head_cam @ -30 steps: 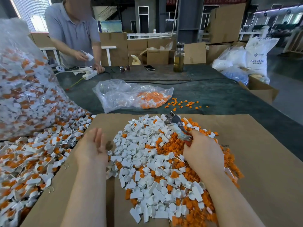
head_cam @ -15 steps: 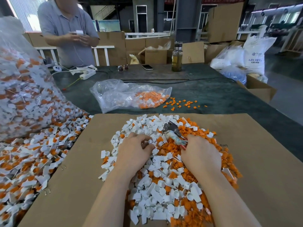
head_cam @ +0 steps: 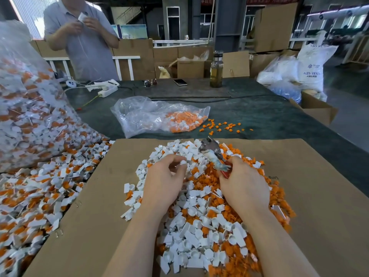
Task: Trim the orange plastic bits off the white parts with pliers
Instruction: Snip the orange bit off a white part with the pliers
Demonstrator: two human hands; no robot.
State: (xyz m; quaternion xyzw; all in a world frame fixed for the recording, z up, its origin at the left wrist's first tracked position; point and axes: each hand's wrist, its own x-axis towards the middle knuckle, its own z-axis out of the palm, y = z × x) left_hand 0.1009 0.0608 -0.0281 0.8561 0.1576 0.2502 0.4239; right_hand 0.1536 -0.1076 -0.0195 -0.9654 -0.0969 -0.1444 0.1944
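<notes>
Pinching a white part, the left hand curls; right hand grips pliers.

A: Supporting surface?
B: Table, dark green top.
A: Items directly on it?
B: Cardboard sheet at the near edge; clear bag behind it; loose orange bits beside the bag; bottle, phone, power strip at the far side.

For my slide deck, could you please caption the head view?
Left hand pinches a white part while right hand grips pliers above the trimmed pile.
</notes>
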